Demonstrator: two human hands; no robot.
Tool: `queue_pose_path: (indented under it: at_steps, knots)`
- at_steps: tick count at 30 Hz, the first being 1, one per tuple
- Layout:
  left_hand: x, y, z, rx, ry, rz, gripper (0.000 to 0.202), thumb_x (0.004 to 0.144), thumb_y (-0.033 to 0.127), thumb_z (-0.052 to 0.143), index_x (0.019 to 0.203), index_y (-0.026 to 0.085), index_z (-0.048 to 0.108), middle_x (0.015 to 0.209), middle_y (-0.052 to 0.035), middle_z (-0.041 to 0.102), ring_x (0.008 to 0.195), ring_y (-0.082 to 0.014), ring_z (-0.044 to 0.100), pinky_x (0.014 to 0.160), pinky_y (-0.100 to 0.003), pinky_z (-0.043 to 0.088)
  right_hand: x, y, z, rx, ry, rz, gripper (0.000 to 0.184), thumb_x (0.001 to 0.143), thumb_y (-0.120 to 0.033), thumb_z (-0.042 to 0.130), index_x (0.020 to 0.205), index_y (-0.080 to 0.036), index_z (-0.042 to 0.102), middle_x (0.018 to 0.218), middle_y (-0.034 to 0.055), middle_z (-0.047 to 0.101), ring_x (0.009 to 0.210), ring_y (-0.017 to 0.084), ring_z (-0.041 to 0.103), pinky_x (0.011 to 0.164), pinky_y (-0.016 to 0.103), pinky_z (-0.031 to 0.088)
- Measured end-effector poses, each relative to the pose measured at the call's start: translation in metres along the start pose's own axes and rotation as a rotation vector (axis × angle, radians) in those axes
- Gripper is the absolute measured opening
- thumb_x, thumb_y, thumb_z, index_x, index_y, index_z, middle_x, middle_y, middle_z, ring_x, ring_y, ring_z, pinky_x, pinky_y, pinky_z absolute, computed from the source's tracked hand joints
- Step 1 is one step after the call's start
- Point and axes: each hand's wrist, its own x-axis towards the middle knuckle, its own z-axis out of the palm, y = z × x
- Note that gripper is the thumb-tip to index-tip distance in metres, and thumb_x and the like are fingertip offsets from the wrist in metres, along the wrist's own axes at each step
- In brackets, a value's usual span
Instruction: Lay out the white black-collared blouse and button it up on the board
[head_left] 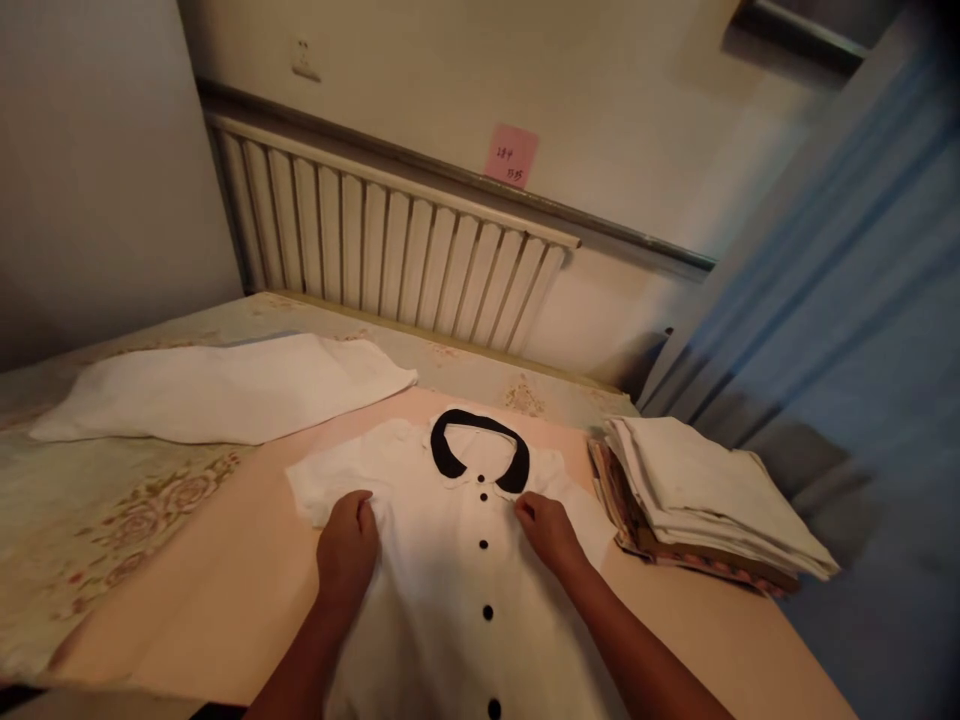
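Note:
A white short-sleeved shirt (442, 560) with a black collar and a row of black buttons lies front up on a pink cloth, its collar pointing away from me. My left hand (349, 545) is closed on the shirt's edge just below the left sleeve, thumb against the curled fingers. On the other side, my right hand (551, 530) pinches the fabric of the shirt beneath the collar's right end. The shirt's lower part runs out of view at the bottom, between my forearms.
The pink cloth (247, 560) covers part of a flowered bedspread (161, 505). At the back left lies a white garment (217, 390). A stack of folded clothes (712, 500) sits on the right, beside a blue curtain (840, 330). A radiator (390, 240) lines the wall behind.

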Motion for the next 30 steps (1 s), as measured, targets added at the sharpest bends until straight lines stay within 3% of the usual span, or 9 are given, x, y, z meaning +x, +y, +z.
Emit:
queue_pose_path:
  at_steps: [6, 10, 16, 21, 23, 26, 30]
  knots:
    - [0.012, -0.001, 0.005, -0.008, -0.037, -0.055, 0.028, 0.09, 0.027, 0.035, 0.101, 0.019, 0.059, 0.104, -0.0067, 0.066, 0.095, -0.0216, 0.061, 0.08, -0.033, 0.046, 0.071, -0.013, 0.043, -0.113, -0.031, -0.123, 0.017, 0.081, -0.016, 0.055, 0.093, -0.019, 0.067, 0.093, 0.0068, 0.066, 0.092, 0.02, 0.055, 0.081, 0.028, 0.036]
    - [0.013, 0.001, 0.008, -0.04, -0.055, -0.059, 0.026, 0.089, 0.026, 0.038, 0.101, 0.02, 0.059, 0.105, -0.0052, 0.066, 0.095, -0.0205, 0.061, 0.08, -0.032, 0.046, 0.092, -0.015, 0.058, -0.165, -0.099, -0.176, 0.008, 0.079, -0.017, 0.059, 0.08, -0.019, 0.067, 0.084, 0.0064, 0.065, 0.085, 0.02, 0.052, 0.078, 0.029, 0.033]
    - [0.014, -0.001, 0.009, -0.028, -0.044, -0.077, 0.025, 0.088, 0.026, 0.039, 0.1, 0.02, 0.06, 0.104, -0.0055, 0.066, 0.092, -0.0205, 0.061, 0.078, -0.032, 0.046, 0.114, -0.013, 0.048, -0.156, -0.086, -0.135, 0.025, 0.091, -0.015, 0.039, 0.081, -0.018, 0.062, 0.082, 0.0055, 0.062, 0.076, 0.016, 0.05, 0.07, 0.027, 0.031]
    - [0.014, 0.0, 0.009, -0.031, -0.029, -0.07, 0.026, 0.089, 0.025, 0.037, 0.101, 0.02, 0.06, 0.106, -0.0065, 0.066, 0.094, -0.0213, 0.061, 0.079, -0.033, 0.046, 0.11, -0.01, 0.052, -0.105, -0.249, -0.172, 0.002, 0.076, -0.023, 0.062, 0.078, -0.021, 0.062, 0.075, -0.0019, 0.063, 0.068, 0.013, 0.051, 0.061, 0.022, 0.029]
    - [0.014, 0.0, 0.009, -0.034, -0.024, -0.065, 0.026, 0.089, 0.025, 0.037, 0.101, 0.02, 0.06, 0.106, -0.0068, 0.066, 0.095, -0.0214, 0.061, 0.079, -0.033, 0.046, 0.106, -0.01, 0.055, -0.102, -0.287, -0.184, 0.009, 0.069, -0.019, 0.066, 0.077, -0.021, 0.063, 0.073, -0.0023, 0.063, 0.068, 0.013, 0.051, 0.061, 0.022, 0.029]
    - [0.013, 0.0, 0.01, -0.037, -0.02, -0.068, 0.026, 0.089, 0.025, 0.037, 0.102, 0.02, 0.06, 0.107, -0.0064, 0.066, 0.096, -0.0211, 0.061, 0.08, -0.032, 0.047, 0.107, -0.01, 0.052, -0.102, -0.29, -0.185, 0.008, 0.068, -0.014, 0.062, 0.073, -0.02, 0.063, 0.07, -0.0014, 0.062, 0.068, 0.014, 0.052, 0.061, 0.023, 0.03]
    - [0.013, 0.001, 0.009, -0.023, -0.03, -0.075, 0.026, 0.09, 0.024, 0.036, 0.101, 0.02, 0.06, 0.106, -0.0067, 0.066, 0.096, -0.0212, 0.061, 0.08, -0.033, 0.046, 0.12, -0.01, 0.043, -0.103, -0.194, -0.163, 0.011, 0.079, -0.016, 0.054, 0.08, -0.02, 0.063, 0.081, 0.0015, 0.064, 0.078, 0.015, 0.055, 0.068, 0.024, 0.035]
